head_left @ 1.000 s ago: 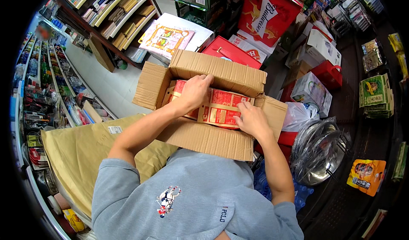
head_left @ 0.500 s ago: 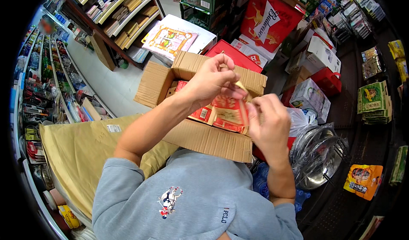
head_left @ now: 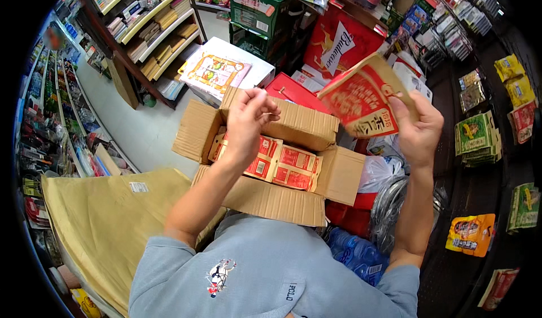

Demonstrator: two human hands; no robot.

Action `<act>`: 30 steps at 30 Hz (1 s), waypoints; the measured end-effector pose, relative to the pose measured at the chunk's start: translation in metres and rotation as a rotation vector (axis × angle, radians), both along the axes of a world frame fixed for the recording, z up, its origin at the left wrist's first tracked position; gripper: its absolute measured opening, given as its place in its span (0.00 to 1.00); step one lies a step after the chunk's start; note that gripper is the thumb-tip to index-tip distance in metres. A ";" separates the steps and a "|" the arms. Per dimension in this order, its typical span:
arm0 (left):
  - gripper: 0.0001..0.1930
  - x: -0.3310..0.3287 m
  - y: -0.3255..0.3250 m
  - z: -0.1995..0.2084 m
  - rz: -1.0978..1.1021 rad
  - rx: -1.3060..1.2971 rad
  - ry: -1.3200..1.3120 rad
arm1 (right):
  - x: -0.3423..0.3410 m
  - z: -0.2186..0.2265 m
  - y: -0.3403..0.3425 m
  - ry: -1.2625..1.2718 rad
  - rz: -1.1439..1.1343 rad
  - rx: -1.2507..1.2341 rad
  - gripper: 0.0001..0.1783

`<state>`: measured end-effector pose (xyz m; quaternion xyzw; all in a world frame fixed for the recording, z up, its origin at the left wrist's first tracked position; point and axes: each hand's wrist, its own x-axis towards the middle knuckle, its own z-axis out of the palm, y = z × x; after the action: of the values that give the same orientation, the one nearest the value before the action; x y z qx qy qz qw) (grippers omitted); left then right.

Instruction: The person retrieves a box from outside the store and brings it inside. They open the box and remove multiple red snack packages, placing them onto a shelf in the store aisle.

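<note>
My right hand [head_left: 418, 127] grips a red and tan packet [head_left: 361, 100] by its right edge, thumb on the printed face. The packet is held up, tilted, to the right of and above an opened cardboard box [head_left: 268, 196]. My left hand [head_left: 254, 114] is raised over the box's left side with curled fingers; whether a small thing is pinched in them is hidden. Several red packets [head_left: 293, 168] of similar look lie in the box, partly covered by my left forearm. The box's flaps are folded outward.
Behind the box stand a white carton [head_left: 257, 66] with a pink printed packet on it and a red box [head_left: 293, 95]. A dark rack [head_left: 446, 205] with hanging packets runs along the right. At left lies a large yellowish wrapped bundle [head_left: 113, 216]. Wrapped metal basins and bottled water sit near my right arm.
My hands were close together over the box, both at the packet. My right hand has moved up and right with it, and my left hand has drawn away leftward.
</note>
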<state>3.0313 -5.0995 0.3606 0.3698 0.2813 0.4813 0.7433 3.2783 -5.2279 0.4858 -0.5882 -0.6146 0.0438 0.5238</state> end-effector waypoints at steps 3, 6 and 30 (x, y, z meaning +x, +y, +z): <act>0.15 0.020 -0.012 -0.033 -0.053 0.047 0.054 | 0.010 0.005 -0.003 0.176 0.007 -0.066 0.07; 0.25 0.045 -0.027 -0.044 -0.187 0.027 -0.006 | 0.032 0.002 -0.009 0.285 0.092 -0.056 0.10; 0.18 0.047 -0.056 -0.002 0.035 0.180 -0.229 | 0.016 -0.062 -0.016 -0.211 -0.343 -0.200 0.11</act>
<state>3.0780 -5.1551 0.3582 0.3728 0.1568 0.5567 0.7257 3.2948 -5.2440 0.4236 -0.7345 -0.5495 -0.0470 0.3954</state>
